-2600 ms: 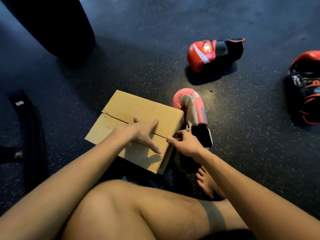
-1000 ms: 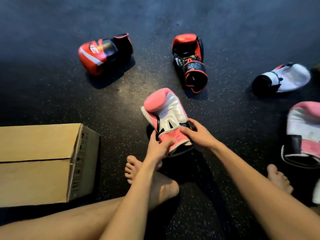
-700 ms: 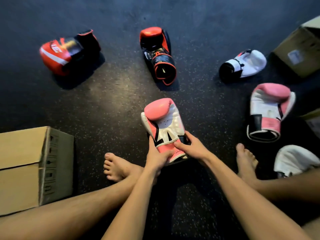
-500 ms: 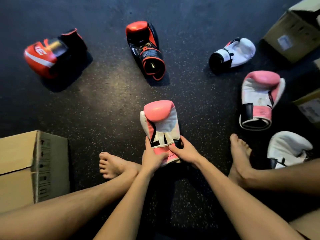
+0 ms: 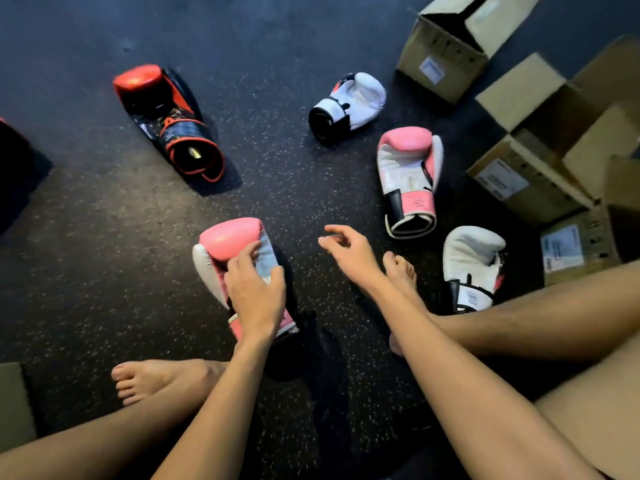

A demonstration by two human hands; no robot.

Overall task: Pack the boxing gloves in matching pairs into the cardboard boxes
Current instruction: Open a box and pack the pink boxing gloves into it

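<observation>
- Your right hand (image 5: 349, 254) has let go of the pink glove (image 5: 228, 237); it hangs empty, fingers loose.
- Your left hand (image 5: 254, 296) alone grips that glove now.
- Its mate (image 5: 403, 168) lies at 2 o'clock from the free hand, likely next; open boxes (image 5: 530, 192) wait at 3 o'clock.

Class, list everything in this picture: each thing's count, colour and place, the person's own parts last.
Pink-and-white gloves: two; one held at centre, one lying right of it.
White gloves: two; one upper centre, one lower right beside a foot.
Red-and-black glove: one, upper left.
Cardboard boxes: three, brown, at the right; a fourth cut off, lower left.
Floor: dark, speckled.
Feet: two, bare, lower left and right of centre.
Left hand: grips the centre pink-and-white glove.
Right hand: open, holding nothing, above the floor.
</observation>
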